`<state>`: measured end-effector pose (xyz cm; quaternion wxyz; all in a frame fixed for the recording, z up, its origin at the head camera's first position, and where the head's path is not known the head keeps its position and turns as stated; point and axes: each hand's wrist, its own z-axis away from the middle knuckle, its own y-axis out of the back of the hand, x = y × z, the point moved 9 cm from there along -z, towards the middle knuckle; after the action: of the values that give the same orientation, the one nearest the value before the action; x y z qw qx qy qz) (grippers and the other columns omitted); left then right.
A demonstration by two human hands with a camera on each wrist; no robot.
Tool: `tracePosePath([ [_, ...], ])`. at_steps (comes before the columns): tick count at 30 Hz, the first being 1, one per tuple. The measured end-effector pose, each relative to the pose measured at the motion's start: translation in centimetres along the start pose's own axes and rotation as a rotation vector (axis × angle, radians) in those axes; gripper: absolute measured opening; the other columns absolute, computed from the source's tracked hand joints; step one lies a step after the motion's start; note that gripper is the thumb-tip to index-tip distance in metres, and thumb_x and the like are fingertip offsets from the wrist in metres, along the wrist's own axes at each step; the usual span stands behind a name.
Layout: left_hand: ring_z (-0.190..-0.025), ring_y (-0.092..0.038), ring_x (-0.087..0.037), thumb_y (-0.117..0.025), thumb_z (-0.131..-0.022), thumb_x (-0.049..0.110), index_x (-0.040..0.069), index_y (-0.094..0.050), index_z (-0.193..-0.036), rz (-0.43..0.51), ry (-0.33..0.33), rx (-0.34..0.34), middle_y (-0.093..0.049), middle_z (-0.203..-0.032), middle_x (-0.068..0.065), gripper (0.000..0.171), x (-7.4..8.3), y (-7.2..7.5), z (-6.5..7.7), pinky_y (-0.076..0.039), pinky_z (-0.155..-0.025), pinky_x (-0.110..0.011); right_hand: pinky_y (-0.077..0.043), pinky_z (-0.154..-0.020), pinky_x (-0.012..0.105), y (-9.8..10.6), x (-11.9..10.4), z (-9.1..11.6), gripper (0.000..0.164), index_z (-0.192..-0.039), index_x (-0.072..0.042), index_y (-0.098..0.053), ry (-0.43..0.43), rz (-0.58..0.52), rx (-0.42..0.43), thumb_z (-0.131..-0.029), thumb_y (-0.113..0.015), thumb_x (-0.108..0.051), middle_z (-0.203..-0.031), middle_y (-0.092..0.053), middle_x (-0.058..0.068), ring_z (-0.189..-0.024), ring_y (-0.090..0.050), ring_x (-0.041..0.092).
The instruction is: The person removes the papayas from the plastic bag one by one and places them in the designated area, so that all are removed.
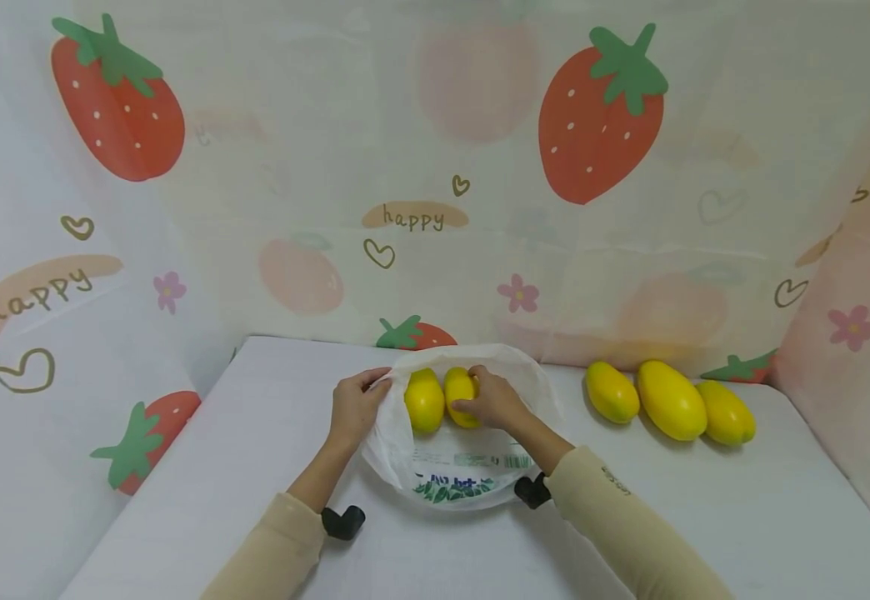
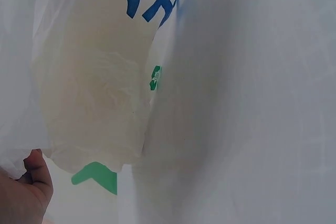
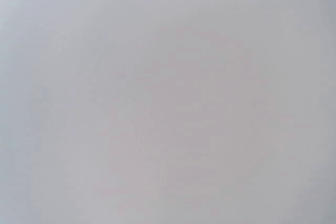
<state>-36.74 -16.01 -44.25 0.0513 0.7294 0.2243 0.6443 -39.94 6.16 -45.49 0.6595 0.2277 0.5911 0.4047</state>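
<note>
Left hand (image 1: 356, 408) pinches the rim of a white plastic bag (image 1: 386, 442) with blue lettering and green leaf print; right hand (image 1: 498, 400) is inside the mouth, thumb and fingers round a yellow oval fruit (image 1: 455, 388). Second smooth yellow oval fruit (image 1: 425, 402) in the bag, just left of the gripped one. Bag sits toward the middle of the back edge of the white-covered table (image 1: 817, 508), mouth facing the head camera. Three more yellow oval fruits in a row near the table's back right corner: left one (image 1: 612, 392), larger middle one (image 1: 672, 402), right one (image 1: 726, 413). Strawberry-print backdrop (image 1: 315, 167) behind the back edge. Obstructions: right fingers partly cover the gripped fruit; bag plastic blocks much of the left wrist view; right wrist view is just pale blur.
</note>
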Motion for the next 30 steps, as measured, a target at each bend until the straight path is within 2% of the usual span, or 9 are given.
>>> tracePosePath([
  [11, -0.106, -0.066, -0.025, -0.062, -0.095, 0.016, 0.004, -0.069, -0.118, 0.001, 0.007, -0.001, -0.07, -0.119, -0.014, 0.028, 0.1, 0.1, -0.4, -0.055, -0.094, -0.038, -0.049, -0.103, 0.045, 0.6, -0.2, -0.1, 0.066, -0.138, -0.008, -0.046, 0.036, -0.01, 0.013, -0.083, -0.076, -0.03, -0.137, -0.056, 0.016, -0.107, -0.056, 0.029],
  [20, -0.106, -0.066, -0.025, -0.062, -0.095, 0.018, 0.004, -0.069, -0.118, -0.008, 0.018, -0.004, -0.07, -0.119, -0.014, 0.028, 0.0, 0.1, -0.2, -0.055, -0.095, -0.038, -0.048, -0.104, 0.046, 1.0, -0.3, 0.9, 0.065, -0.137, -0.008, -0.048, 0.05, -0.015, 0.0, -0.082, -0.077, -0.028, -0.135, -0.058, 0.015, -0.106, -0.056, 0.028],
  [30, -0.102, -0.067, -0.025, -0.061, -0.095, 0.018, 0.004, -0.069, -0.118, -0.006, 0.02, -0.005, -0.07, -0.119, -0.014, 0.028, 0.1, 0.0, -0.1, -0.056, -0.094, -0.038, -0.054, -0.095, 0.04, 1.8, -0.5, 1.9, 0.064, -0.136, -0.009, -0.05, 0.1, 0.0, 0.016, -0.081, -0.078, -0.028, -0.127, -0.062, 0.014, -0.098, -0.058, 0.025],
])
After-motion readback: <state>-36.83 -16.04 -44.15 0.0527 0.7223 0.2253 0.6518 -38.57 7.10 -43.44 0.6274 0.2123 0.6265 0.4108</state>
